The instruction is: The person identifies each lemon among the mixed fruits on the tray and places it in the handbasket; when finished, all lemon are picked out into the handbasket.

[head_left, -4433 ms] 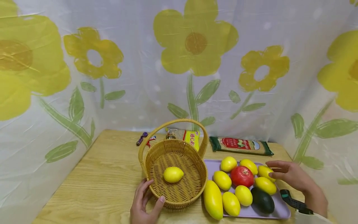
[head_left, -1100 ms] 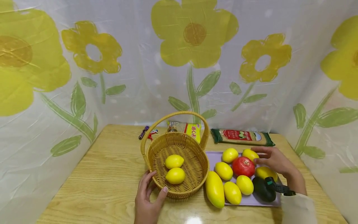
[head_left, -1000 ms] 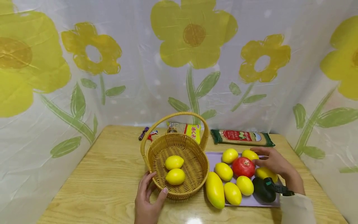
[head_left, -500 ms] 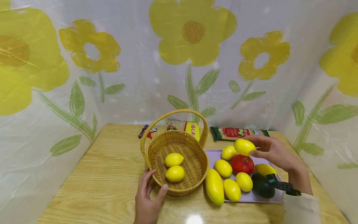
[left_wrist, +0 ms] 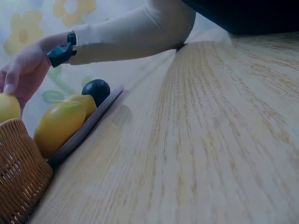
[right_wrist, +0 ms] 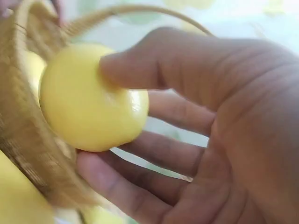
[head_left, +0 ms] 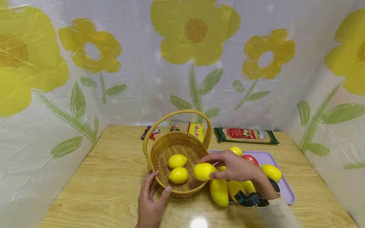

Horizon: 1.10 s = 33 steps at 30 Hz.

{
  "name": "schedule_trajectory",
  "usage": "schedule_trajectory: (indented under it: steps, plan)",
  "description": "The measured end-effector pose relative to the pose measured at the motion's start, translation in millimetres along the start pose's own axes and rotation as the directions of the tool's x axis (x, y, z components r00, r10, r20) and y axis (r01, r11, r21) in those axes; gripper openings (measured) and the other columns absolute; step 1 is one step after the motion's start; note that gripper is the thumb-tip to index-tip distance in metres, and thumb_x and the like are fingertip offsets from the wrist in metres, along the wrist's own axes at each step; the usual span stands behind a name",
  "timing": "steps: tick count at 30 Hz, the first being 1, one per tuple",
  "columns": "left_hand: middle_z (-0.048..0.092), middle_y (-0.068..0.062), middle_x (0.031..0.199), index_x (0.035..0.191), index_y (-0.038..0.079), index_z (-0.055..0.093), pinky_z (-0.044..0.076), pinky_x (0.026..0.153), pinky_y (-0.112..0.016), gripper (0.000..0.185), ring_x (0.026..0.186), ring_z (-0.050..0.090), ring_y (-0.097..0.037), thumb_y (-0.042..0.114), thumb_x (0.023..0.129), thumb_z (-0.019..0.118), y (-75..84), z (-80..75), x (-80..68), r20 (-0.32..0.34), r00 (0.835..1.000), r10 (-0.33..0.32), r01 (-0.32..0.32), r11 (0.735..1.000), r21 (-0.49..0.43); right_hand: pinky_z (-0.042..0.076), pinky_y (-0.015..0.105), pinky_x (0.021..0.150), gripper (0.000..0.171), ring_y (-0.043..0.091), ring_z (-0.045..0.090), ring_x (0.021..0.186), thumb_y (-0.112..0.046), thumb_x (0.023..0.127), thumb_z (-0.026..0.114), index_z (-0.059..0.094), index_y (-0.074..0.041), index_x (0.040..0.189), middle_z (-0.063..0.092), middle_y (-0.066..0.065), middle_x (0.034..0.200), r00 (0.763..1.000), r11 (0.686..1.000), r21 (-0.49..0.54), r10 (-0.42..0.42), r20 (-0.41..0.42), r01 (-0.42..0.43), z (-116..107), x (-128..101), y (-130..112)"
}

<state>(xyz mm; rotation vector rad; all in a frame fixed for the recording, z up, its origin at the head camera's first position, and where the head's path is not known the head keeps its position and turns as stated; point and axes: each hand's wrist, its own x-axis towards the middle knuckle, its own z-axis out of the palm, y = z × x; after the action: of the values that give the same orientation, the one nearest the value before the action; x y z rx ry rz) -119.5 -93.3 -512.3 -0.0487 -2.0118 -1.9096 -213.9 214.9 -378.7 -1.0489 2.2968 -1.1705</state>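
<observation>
My right hand [head_left: 232,166] pinches a lemon [head_left: 204,172] between thumb and fingers, just above the right rim of a wicker basket [head_left: 182,193] with a tall handle. Two more lemons, a rear lemon [head_left: 177,161] and a front lemon [head_left: 178,175], lie inside. In the right wrist view, the thumb presses the held lemon [right_wrist: 88,102] and the fingers lie under it. My left hand [head_left: 152,198] rests its fingertips and thumb on the basket's front left rim. Only the basket's side [left_wrist: 21,172] shows low in the left wrist view, with the left hand itself out of sight.
Right of the basket, a lilac tray [head_left: 289,193] bears lemons, a red pomegranate [head_left: 251,160] and a dark green avocado [head_left: 274,184], partly hidden by my arm. A mango [head_left: 219,192] lies at its left edge. Behind are a noodle pack [head_left: 246,135], a yellow-labelled bag [head_left: 196,129] and small wrapped sweets [head_left: 146,133].
Earlier, a second lemon came to lie in the basket. Since then my right hand has lifted another lemon from the tray's back and carried it left to the basket. The left hand stays put.
</observation>
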Motion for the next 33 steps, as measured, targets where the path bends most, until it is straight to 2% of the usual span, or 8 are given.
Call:
schedule_trajectory:
  steps: [2, 7, 11, 14, 18, 22, 27, 33]
  plan:
    - [0.034, -0.022, 0.171, 0.153, 0.002, 0.054, 0.045, 0.118, -0.012, 0.062, 0.157, 0.039, -0.041, 0.000, 0.097, 0.080, -0.7, 0.3, 0.1, -0.001, 1.000, 0.008, -0.008, 1.000, -0.002, 0.065, 0.031, 0.102, 0.048, 0.018, 0.073, 0.115, -0.017, 0.101, 0.079, 0.069, -0.019, 0.148, 0.072, -0.001, 0.144, 1.000, 0.999, -0.049, 0.007, 0.007, -0.007, 14, 10, -4]
    - [0.034, -0.022, 0.171, 0.153, 0.001, 0.054, 0.046, 0.119, -0.014, 0.062, 0.155, 0.041, -0.039, 0.000, 0.096, 0.080, -1.6, 0.0, 0.8, -0.001, 1.000, 0.023, -0.023, 1.000, -0.019, 0.066, 0.041, 0.103, 0.046, 0.021, 0.076, 0.119, -0.017, 0.101, 0.081, 0.070, -0.014, 0.146, 0.073, 0.003, 0.143, 0.999, 0.999, -0.021, -0.047, 0.016, 0.048, 34, 23, -11]
    - [0.035, -0.019, 0.171, 0.152, 0.000, 0.055, 0.045, 0.119, -0.013, 0.061, 0.156, 0.040, -0.040, -0.001, 0.097, 0.080, -1.2, -0.4, 1.0, -0.003, 1.000, 0.027, -0.027, 1.000, -0.016, 0.064, 0.044, 0.107, 0.041, 0.021, 0.074, 0.124, -0.015, 0.103, 0.078, 0.072, -0.016, 0.144, 0.075, 0.003, 0.140, 0.995, 0.995, 0.030, -0.094, -0.018, 0.095, 18, 13, -10]
    - [0.035, -0.018, 0.171, 0.152, -0.001, 0.055, 0.044, 0.119, -0.012, 0.060, 0.158, 0.037, -0.041, 0.001, 0.097, 0.080, -1.0, -0.7, 0.8, -0.002, 1.000, 0.021, -0.022, 1.000, -0.006, 0.066, 0.037, 0.101, 0.037, 0.017, 0.073, 0.123, -0.011, 0.105, 0.075, 0.073, -0.018, 0.141, 0.075, 0.002, 0.139, 0.991, 0.995, 0.045, -0.081, -0.109, 0.086, -9, -5, 1]
    - [0.034, -0.019, 0.171, 0.152, 0.000, 0.054, 0.044, 0.118, -0.011, 0.060, 0.158, 0.037, -0.042, 0.001, 0.098, 0.079, -1.1, -0.9, 0.7, 0.009, 1.000, 0.016, -0.016, 1.000, -0.003, 0.066, 0.026, 0.095, 0.035, 0.025, 0.074, 0.124, -0.011, 0.103, 0.077, 0.075, -0.017, 0.138, 0.076, 0.005, 0.137, 0.960, 1.000, 0.028, 0.015, -0.281, -0.008, -40, -31, 30]
    - [0.034, -0.020, 0.171, 0.152, 0.002, 0.055, 0.044, 0.119, -0.012, 0.061, 0.157, 0.039, -0.039, 0.000, 0.097, 0.079, -0.5, -1.4, 0.9, 0.012, 1.000, 0.018, -0.018, 1.000, -0.010, 0.063, 0.031, 0.106, 0.037, 0.040, 0.070, 0.131, -0.015, 0.102, 0.079, 0.074, -0.013, 0.138, 0.074, 0.011, 0.140, 0.913, 0.990, 0.012, 0.136, -0.386, -0.142, -55, -44, 62]
    - [0.035, -0.018, 0.171, 0.152, 0.004, 0.055, 0.045, 0.119, -0.013, 0.061, 0.156, 0.040, -0.034, 0.000, 0.097, 0.080, 0.1, -1.1, 0.6, 0.004, 1.000, 0.016, -0.016, 1.000, -0.010, 0.054, 0.062, 0.116, 0.043, 0.048, 0.059, 0.142, -0.014, 0.102, 0.078, 0.070, -0.009, 0.144, 0.068, 0.016, 0.150, 0.906, 0.966, -0.098, 0.187, -0.381, -0.240, -55, -43, 88]
    - [0.034, -0.020, 0.171, 0.152, 0.003, 0.055, 0.046, 0.117, -0.012, 0.060, 0.156, 0.039, -0.041, 0.001, 0.098, 0.079, -0.8, -0.3, 0.8, 0.008, 1.000, 0.030, -0.029, 1.000, -0.002, 0.064, 0.060, 0.103, 0.046, 0.046, 0.070, 0.124, -0.013, 0.100, 0.080, 0.070, -0.006, 0.145, 0.070, 0.021, 0.145, 0.904, 0.913, -0.239, 0.232, -0.358, -0.329, -48, -37, 96]
